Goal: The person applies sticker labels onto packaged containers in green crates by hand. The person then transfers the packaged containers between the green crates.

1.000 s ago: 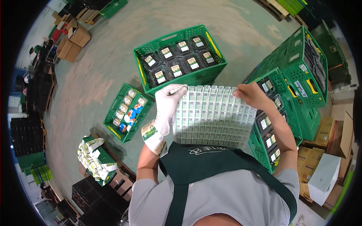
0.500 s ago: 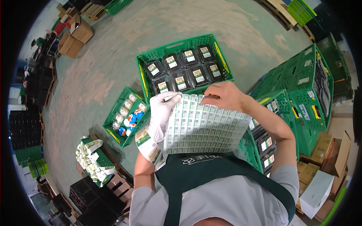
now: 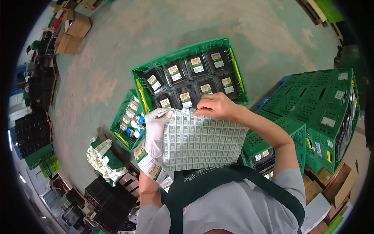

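Note:
A large sheet of small green-and-white stickers (image 3: 202,144) hangs in front of my apron, its printed side facing up. My left hand (image 3: 156,130), in a white glove, pinches the sheet's upper left corner between thumb and fingers. At the upper edge, a little to the right, my bare right hand (image 3: 216,106) is closed, thumb and fingertips on the top row; whether a sticker is lifted there is too small to tell. A strip of larger labels (image 3: 150,162) hangs by my left wrist. Beyond both hands, a green crate (image 3: 183,50) holds several black-bottomed clear packs (image 3: 174,73) with labels.
A smaller green crate (image 3: 113,125) with small packs and blue-white items sits at the left. Used label backing (image 3: 100,156) lies heaped on another crate nearby. Stacked green crates (image 3: 311,97) and cardboard boxes (image 3: 343,187) crowd the right. Farther left are open cartons (image 3: 72,37).
The view has shifted, with the large crate now appearing closer. Both hands and the sheet sit lower and farther left in the picture. The sheet looks flatter, less bowed than before.

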A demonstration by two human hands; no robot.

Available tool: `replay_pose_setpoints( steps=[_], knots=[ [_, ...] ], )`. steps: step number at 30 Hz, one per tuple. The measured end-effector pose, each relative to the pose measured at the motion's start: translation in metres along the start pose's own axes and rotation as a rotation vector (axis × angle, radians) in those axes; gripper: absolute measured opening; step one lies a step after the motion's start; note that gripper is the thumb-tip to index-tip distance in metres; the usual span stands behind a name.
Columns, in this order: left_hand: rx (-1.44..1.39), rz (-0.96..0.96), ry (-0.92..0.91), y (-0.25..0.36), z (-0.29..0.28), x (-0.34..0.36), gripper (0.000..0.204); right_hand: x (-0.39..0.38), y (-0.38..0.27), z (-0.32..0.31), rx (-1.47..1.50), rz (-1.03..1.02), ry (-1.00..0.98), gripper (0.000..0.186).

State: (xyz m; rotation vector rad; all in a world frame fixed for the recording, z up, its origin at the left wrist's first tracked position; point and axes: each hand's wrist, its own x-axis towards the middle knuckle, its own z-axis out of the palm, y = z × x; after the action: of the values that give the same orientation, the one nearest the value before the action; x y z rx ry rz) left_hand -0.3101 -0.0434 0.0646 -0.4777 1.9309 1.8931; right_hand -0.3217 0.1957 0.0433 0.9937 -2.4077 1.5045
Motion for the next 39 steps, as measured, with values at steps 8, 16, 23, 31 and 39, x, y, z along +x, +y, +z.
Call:
replay_pose_setpoints(
  steps=[8, 16, 23, 31, 39],
  knots=[
    [-0.03, -0.179, 0.115, -0.035, -0.012, 0.049, 0.012, -0.009, 0.096, -0.018, 0.525, 1.056, 0.257, 0.02],
    [-0.149, -0.298, 0.28, -0.06, -0.068, 0.04, 0.013, -0.127, 0.258, 0.028, -0.022, 1.373, 0.438, 0.024],
    [-0.203, -0.297, 0.372, -0.092, -0.102, 0.017, 0.004, -0.157, 0.319, 0.061, -0.313, 1.303, 0.461, 0.024],
    [-0.275, -0.265, 0.44, -0.104, -0.118, 0.005, 0.004, -0.112, 0.277, 0.067, -0.293, 1.181, 0.271, 0.033],
    [-0.272, -0.255, 0.453, -0.105, -0.12, -0.003, 0.007, -0.084, 0.279, 0.133, -0.316, 1.051, 0.032, 0.026]
  ],
)
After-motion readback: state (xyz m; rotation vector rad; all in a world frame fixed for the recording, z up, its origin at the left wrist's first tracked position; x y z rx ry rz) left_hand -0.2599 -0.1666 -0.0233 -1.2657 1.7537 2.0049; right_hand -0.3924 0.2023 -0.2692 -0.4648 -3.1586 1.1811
